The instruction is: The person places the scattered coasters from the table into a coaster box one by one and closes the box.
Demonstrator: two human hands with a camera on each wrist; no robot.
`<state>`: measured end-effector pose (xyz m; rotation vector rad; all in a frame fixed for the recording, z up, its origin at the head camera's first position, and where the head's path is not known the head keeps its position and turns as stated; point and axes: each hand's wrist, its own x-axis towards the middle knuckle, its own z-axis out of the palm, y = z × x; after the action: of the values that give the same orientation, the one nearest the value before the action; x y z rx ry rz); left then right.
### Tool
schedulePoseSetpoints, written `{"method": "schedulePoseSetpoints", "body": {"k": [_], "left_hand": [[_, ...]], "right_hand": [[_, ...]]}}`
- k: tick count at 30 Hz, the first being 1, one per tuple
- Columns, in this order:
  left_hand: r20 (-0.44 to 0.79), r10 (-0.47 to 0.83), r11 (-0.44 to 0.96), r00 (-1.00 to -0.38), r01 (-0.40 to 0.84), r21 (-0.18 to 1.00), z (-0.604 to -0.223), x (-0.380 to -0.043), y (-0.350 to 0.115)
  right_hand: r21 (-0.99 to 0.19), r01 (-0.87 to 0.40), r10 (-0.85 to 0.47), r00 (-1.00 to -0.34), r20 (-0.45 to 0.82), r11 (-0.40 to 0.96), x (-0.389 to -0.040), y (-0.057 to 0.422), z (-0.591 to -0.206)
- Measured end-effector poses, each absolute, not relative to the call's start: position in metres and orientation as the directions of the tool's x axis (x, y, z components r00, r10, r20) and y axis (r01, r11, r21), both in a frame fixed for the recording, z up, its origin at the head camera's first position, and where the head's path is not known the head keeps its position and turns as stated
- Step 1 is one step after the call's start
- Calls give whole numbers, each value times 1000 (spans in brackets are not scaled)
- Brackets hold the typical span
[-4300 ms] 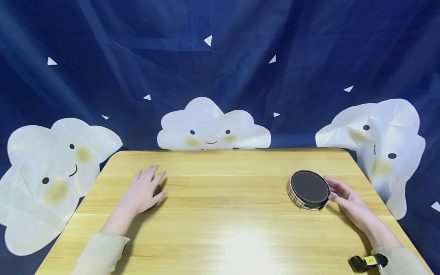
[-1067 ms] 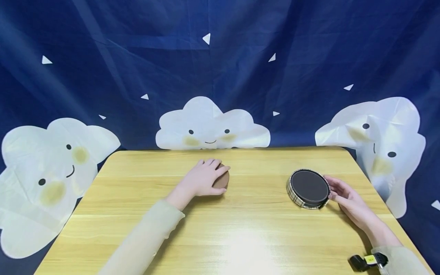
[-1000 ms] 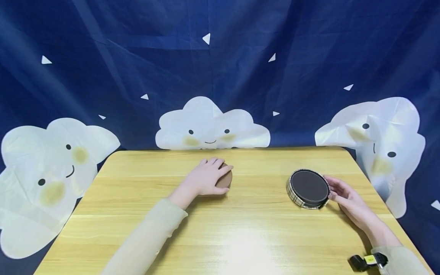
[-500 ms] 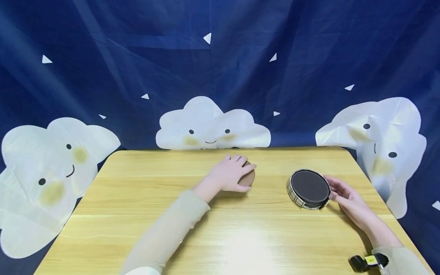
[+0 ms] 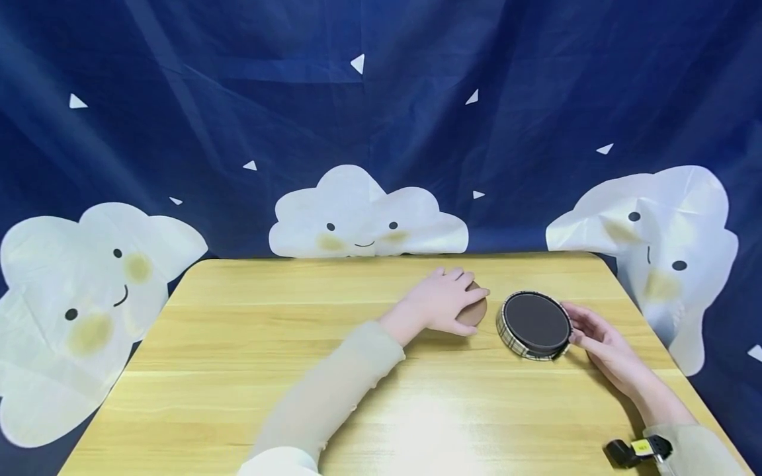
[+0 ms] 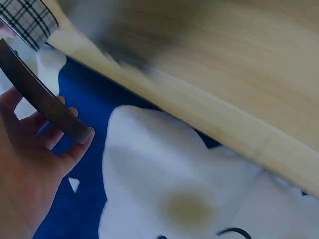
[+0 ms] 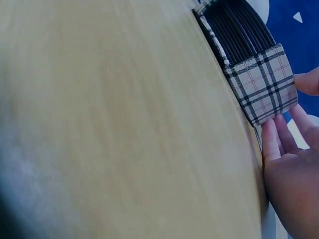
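A round holder [image 5: 513,344] with plaid fabric sides stands on the right of the table, a stack of black round coasters [image 5: 538,320] filling it. Through a gap in its side the coasters' edges [image 7: 239,30] show as dark ribs. My right hand [image 5: 604,347] grips the holder's right side, thumb and fingers on the plaid wall [image 7: 264,87]. Just left of the holder, my left hand [image 5: 443,301] holds a flat brown round coaster [image 5: 473,309] from above, fingers spread about its edge. In the left wrist view the coaster [image 6: 42,94] shows edge-on, close to the plaid wall.
The light wooden table [image 5: 238,317] has its far edge against a dark blue curtain [image 5: 381,125] printed with smiling white clouds [image 5: 363,218]. A small black device with a yellow label [image 5: 641,450] sits at the right wrist.
My left hand has carried the brown coaster rightward across the table, from the left side to beside the holder. The right hand and the holder have stayed in place.
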<state>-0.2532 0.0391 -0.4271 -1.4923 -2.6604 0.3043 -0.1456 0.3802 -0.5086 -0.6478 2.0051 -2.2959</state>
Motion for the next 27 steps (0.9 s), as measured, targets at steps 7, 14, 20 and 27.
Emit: {"method": "schedulePoseSetpoints", "body": {"k": [7, 14, 20, 27], "left_hand": [[-44, 859, 487, -511, 839, -242, -425, -247, 71], [-27, 855, 493, -517, 830, -261, -420, -239, 100], [-42, 852, 496, -522, 830, -253, -421, -231, 125], [-68, 829, 525, -555, 814, -248, -423, -224, 148]], "right_hand": [[-952, -251, -293, -910, 294, -177, -148, 380, -507], [-950, -254, -299, -906, 300, -182, -148, 381, -507], [-952, -259, -296, -908, 298, -163, -147, 381, -507], [-957, -253, -290, -914, 285, -143, -146, 381, -508]]}}
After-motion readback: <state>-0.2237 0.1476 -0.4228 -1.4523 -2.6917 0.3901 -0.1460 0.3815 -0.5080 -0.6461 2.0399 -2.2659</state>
